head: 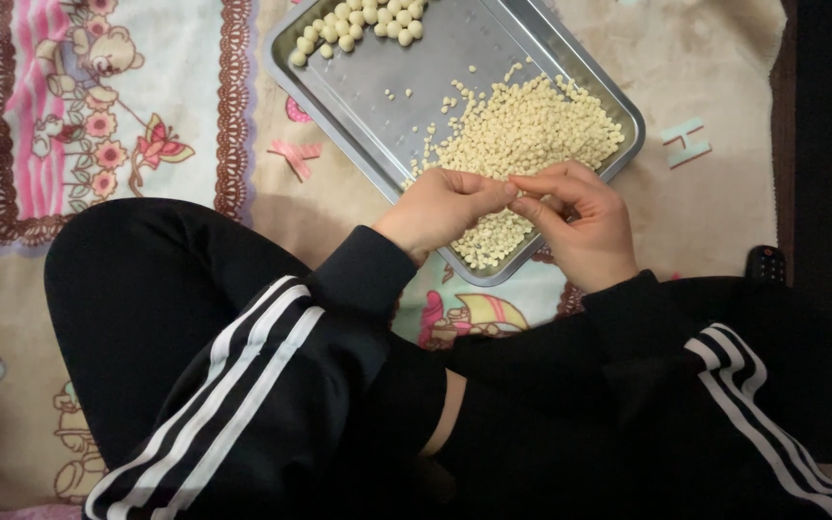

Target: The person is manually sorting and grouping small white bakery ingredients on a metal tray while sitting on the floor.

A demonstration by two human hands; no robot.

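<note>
Dough pellets, small and pale yellow, are heaped at the near right end of a rectangular metal baking tray, directly at twelve o'clock from both hands. One tiny piece appears to be pinched between the two sets of fingertips, though it is too small to be made out for certain. The left hand is curled, its thumb and forefinger pressed together toward three o'clock. The right hand is half closed, its fingertips brought to meet the left ones from the three o'clock side, so that the hands touch just above the tray's near edge. The heap is about equally near to either hand. The tray's long axis is set on the diagonal, from ten o'clock to four o'clock. At its far end, at eleven o'clock from the hands, larger rolled dough balls are gathered in rows. Under everything a patterned blanket is spread, and a dark remote control is seen at three o'clock.
</note>
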